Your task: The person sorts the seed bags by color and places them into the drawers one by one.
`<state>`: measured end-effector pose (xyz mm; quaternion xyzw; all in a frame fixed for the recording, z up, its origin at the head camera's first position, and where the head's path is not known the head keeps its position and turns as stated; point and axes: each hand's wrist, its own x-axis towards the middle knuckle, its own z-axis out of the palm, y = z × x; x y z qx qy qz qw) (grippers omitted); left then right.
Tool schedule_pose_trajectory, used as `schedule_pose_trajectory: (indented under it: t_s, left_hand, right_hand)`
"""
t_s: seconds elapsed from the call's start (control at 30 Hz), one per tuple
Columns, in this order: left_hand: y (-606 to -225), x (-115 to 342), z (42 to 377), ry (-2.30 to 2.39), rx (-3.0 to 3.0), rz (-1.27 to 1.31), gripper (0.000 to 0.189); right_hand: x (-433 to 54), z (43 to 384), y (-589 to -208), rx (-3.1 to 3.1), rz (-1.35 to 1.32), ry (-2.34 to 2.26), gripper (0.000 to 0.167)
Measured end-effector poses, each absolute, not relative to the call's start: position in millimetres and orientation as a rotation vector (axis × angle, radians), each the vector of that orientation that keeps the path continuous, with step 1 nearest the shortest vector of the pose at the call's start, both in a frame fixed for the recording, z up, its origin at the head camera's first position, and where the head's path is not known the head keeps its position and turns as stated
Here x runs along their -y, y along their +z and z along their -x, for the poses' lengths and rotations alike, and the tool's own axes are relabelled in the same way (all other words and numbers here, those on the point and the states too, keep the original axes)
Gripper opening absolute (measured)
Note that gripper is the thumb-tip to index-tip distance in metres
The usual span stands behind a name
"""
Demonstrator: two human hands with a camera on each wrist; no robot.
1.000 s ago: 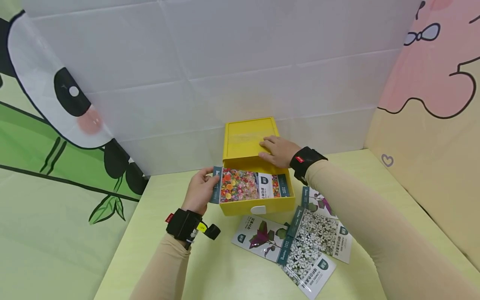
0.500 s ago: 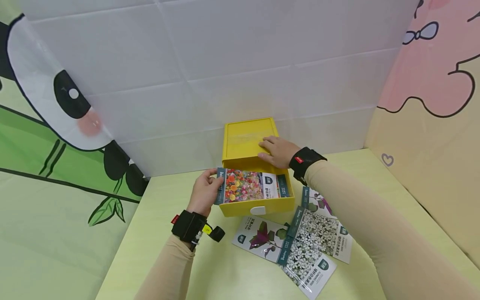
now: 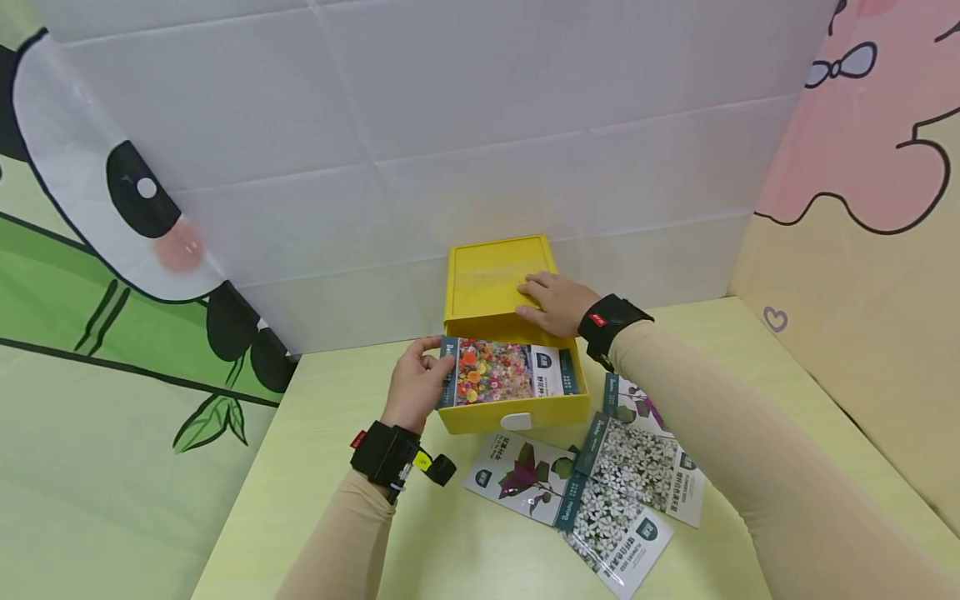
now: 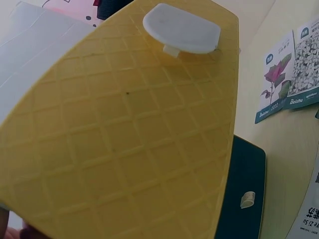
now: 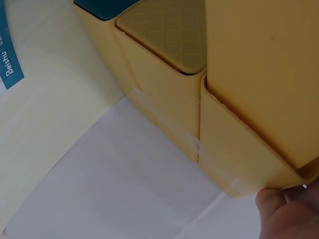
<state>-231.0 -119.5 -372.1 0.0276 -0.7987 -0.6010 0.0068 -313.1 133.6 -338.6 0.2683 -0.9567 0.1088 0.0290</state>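
Observation:
A yellow drawer cabinet [image 3: 491,282] stands against the back wall with its top drawer [image 3: 480,416] pulled out. My left hand [image 3: 416,385] pinches the left end of a seed packet [image 3: 491,372] printed with colourful flowers. That packet lies over the drawer, above another packet [image 3: 567,371] whose end shows at the right. On the cabinet's top rests my right hand [image 3: 558,304], fingers spread; in the right wrist view its fingers [image 5: 294,214] touch the cabinet's edge. The left wrist view is filled by the patterned drawer front [image 4: 124,124] with its white handle [image 4: 182,30].
Right of and in front of the cabinet, several seed packets lie overlapping on the table: purple-leaf ones [image 3: 517,482] and white-flower ones [image 3: 637,458]. A dark teal drawer [image 4: 249,189] sits lower in the cabinet. A white sheet [image 3: 480,167] hangs close behind.
My left hand has moved right, sliding the flower packet rightward so that its left end now sits near the drawer's left wall. The right hand stays in place.

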Motion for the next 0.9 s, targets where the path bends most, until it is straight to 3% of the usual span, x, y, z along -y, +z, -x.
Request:
schedule_pose_trajectory:
  t_s: [0.9]
  left_hand:
    - [-374.1, 114.1, 229.9, -1.792, 2.517, -0.091, 0.041]
  right_hand:
    - [-134.6, 314.1, -340.8, 2.94, -0.824, 0.357, 0.055]
